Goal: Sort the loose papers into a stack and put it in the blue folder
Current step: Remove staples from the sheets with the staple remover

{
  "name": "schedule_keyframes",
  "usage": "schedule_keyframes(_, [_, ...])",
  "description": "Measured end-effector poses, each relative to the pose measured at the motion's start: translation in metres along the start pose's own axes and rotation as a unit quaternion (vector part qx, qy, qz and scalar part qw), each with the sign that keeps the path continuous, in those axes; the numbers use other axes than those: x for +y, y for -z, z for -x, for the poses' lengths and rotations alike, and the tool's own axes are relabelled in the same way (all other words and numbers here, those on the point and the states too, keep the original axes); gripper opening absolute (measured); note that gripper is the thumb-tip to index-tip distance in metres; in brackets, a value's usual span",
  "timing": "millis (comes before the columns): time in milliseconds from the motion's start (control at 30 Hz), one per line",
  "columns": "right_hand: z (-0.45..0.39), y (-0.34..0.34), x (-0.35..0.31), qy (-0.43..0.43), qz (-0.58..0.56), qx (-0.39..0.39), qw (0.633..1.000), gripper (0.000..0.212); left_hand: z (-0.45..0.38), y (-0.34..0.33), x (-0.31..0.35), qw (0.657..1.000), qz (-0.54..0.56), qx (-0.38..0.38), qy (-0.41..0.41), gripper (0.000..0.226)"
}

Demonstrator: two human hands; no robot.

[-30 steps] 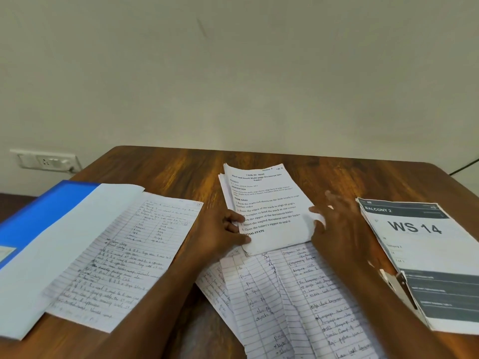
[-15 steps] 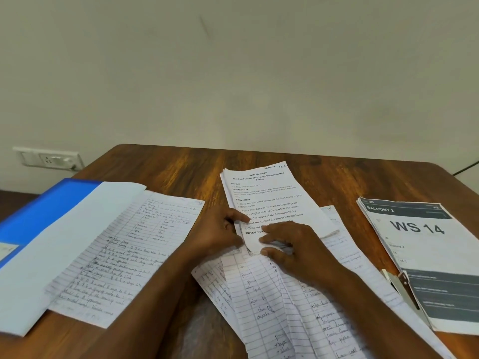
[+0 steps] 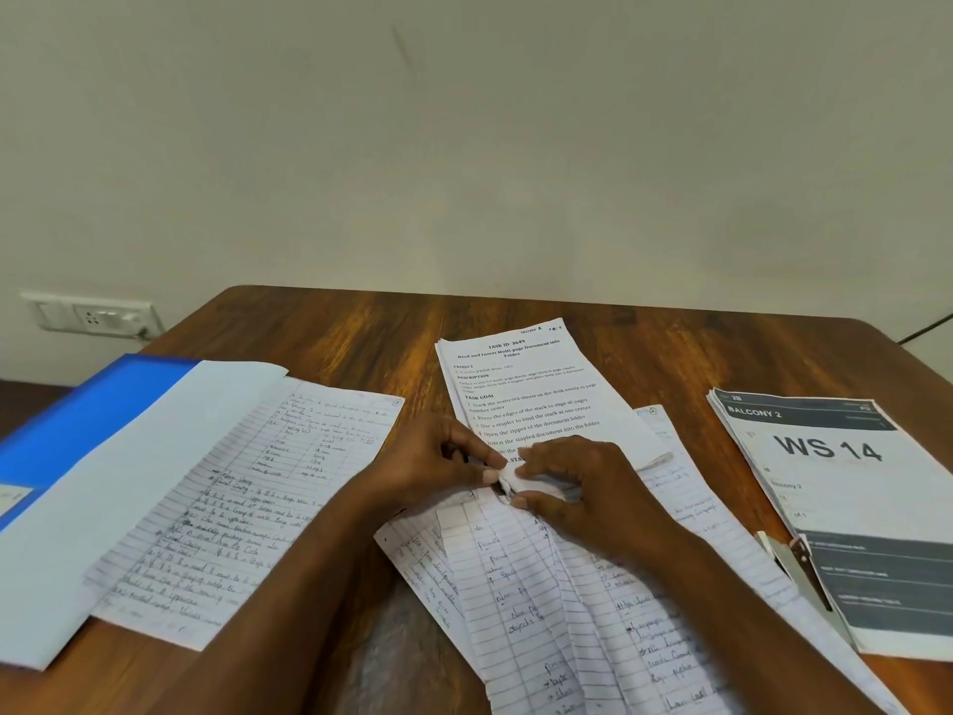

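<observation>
Plain off-white wall (image 3: pixel 464 147) filled the upper half of the view, with a faint diagonal scuff (image 3: pixel 401 46) at about 12 o'clock. A white switch-and-socket plate (image 3: pixel 87 314) sat low on the wall at 9 o'clock. A dark cable (image 3: pixel 925 330) ran off frame at 3 o'clock. The brown wood-grain table (image 3: pixel 361 343) had rounded far corners and stood against the wall. Lighting was even and soft, no hard shadows.
</observation>
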State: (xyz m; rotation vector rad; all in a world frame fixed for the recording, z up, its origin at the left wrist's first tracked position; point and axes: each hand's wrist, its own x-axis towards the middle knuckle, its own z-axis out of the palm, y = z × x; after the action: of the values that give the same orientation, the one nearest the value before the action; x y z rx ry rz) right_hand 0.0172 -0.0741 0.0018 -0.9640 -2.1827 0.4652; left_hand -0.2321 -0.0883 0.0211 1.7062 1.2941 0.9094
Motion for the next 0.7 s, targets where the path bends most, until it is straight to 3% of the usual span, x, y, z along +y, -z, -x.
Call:
schedule_keyframes(167, [-0.001, -0.002, -0.001, 0.003, 0.005, 0.002, 1.0, 0.032, 0.001, -0.001, 0.0, 0.999, -0.038, 0.006, -0.011, 0.016])
schedule_keyframes(433, [-0.001, -0.002, -0.005, -0.007, 0.009, 0.003, 1.0, 0.037, 0.001, -0.009, 0.003, 0.997, -0.063, 0.039, 0.035, 0.007])
schedule_keyframes(700, [-0.002, -0.009, -0.005, -0.013, 0.021, 0.039, 0.999, 0.017, 0.004, -0.013, 0.007, 0.997, -0.061, 0.049, 0.017, 0.005])
